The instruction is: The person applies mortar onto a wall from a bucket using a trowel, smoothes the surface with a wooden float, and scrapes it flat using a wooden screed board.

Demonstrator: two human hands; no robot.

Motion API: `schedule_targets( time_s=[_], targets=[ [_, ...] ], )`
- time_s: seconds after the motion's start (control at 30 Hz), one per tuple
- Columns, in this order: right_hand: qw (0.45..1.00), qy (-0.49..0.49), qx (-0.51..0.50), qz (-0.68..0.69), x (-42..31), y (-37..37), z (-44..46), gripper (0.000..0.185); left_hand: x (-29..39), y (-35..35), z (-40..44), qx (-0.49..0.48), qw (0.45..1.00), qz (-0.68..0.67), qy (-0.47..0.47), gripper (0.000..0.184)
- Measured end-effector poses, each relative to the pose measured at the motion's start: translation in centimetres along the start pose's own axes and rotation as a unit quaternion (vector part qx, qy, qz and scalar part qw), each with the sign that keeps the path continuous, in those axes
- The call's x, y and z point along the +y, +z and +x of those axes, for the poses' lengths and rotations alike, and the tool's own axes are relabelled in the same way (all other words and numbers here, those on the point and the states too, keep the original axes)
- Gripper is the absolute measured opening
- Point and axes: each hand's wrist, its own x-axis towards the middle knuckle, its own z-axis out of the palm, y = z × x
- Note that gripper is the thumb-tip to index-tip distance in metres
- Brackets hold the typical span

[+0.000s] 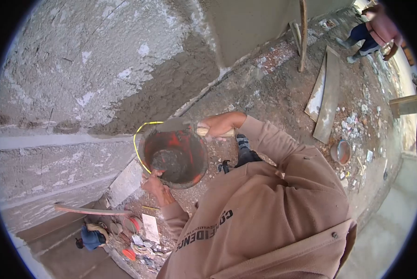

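Observation:
A mortar-smeared bucket [200, 160] with red showing through stands in front of me, wet grey mortar [171, 162] inside. Its yellow handle [135, 142] arcs around the side nearest the wall. At the near-left rim, my left hand [155, 186] is closed on the bucket's edge, close to the handle's end. My right hand [221, 124] wraps around a trowel's pale wooden handle. The trowel blade [173, 124], coated in grey, lies over the bucket's far rim. Part of the trowel's grip is hidden by the fingers.
A partly plastered wall [101, 60] rises beyond the bucket. Boards [328, 95], a pan [342, 152] and rubble lie to the right, near an upright pole [303, 37]. One person [376, 32] stands far right; another [91, 236] is lower left, near a plank [92, 210].

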Motion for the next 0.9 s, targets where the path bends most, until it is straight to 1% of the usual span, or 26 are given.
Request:
schedule_targets(
  time_s=[0.03,0.1,0.13,0.2,0.23,0.27,0.33,0.37,0.43,0.47,0.5,0.53,0.6,0.63,0.7,0.77,0.83,0.9],
  targets=[
    [0.996,0.036,-0.072,0.044,2.4,1.6,1.7,0.036,-0.4,0.5,0.0,-0.03,0.999,-0.002,0.017,0.055],
    [0.997,0.073,0.013,0.015,6.8,6.9,6.1,0.028,-0.4,1.9,-0.9,-0.076,0.996,0.011,0.054,0.037],
    [0.994,0.089,0.055,0.002,7.6,9.3,7.5,0.024,-0.2,2.4,-1.6,-0.099,0.992,0.019,0.074,0.027],
    [0.988,0.151,-0.027,0.025,6.2,12.2,7.8,0.019,1.2,3.3,-3.2,-0.138,0.979,0.032,0.148,0.026],
    [0.98,0.181,-0.069,0.037,5.4,13.3,7.6,0.016,1.1,3.1,-3.1,-0.15,0.974,0.041,0.166,0.025],
    [0.984,0.165,-0.027,0.063,4.5,14.2,6.6,0.015,1.0,2.9,-3.1,-0.162,0.968,0.048,0.185,0.024],
    [0.984,0.13,0.06,0.108,3.5,14.4,4.1,0.014,0.2,2.1,-2.6,-0.172,0.965,0.063,0.189,0.022],
    [0.965,0.172,0.128,0.151,5.2,14.4,4.6,0.013,1.6,2.0,-3.3,-0.214,0.963,0.06,0.153,0.023],
    [0.959,0.174,0.122,0.187,6.7,14.1,4.3,0.013,1.3,2.5,-4.3,-0.251,0.956,0.045,0.147,0.026],
    [0.956,0.171,0.121,0.203,7.3,13.9,4.5,0.013,-0.1,2.8,-3.8,-0.277,0.943,0.051,0.179,0.029],
    [0.909,0.17,0.031,0.38,8.0,14.4,5.6,0.015,-0.5,3.4,-3.6,-0.302,0.928,0.055,0.21,0.033],
    [0.88,0.135,-0.05,0.452,9.0,14.5,5.9,0.016,-0.8,3.7,-3.7,-0.305,0.933,0.026,0.189,0.033],
    [0.789,0.057,-0.212,0.574,9.3,14.9,4.7,0.019,1.0,4.9,-5.1,-0.312,0.938,-0.028,0.146,0.034],
    [0.768,0.028,-0.207,0.605,9.1,15.4,3.9,0.021,1.3,4.2,-4.3,-0.306,0.939,0.022,0.155,0.043],
    [0.75,-0.053,-0.193,0.63,7.1,14.9,2.1,0.025,-0.3,5.0,-1.3,-0.238,0.962,-0.034,0.13,0.05],
    [0.734,-0.132,-0.166,0.646,5.3,13.6,0.5,0.028,-0.1,5.4,1.7,-0.219,0.974,-0.054,0.038,0.051],
    [0.708,-0.208,-0.137,0.661,3.8,11.4,-0.9,0.031,1.2,6.0,2.4,-0.207,0.967,-0.148,-0.005,0.053],
    [0.718,-0.295,-0.059,0.627,1.2,8.0,-3.3,0.032,0.9,6.5,3.4,-0.165,0.973,-0.162,-0.009,0.055]
  ],
)
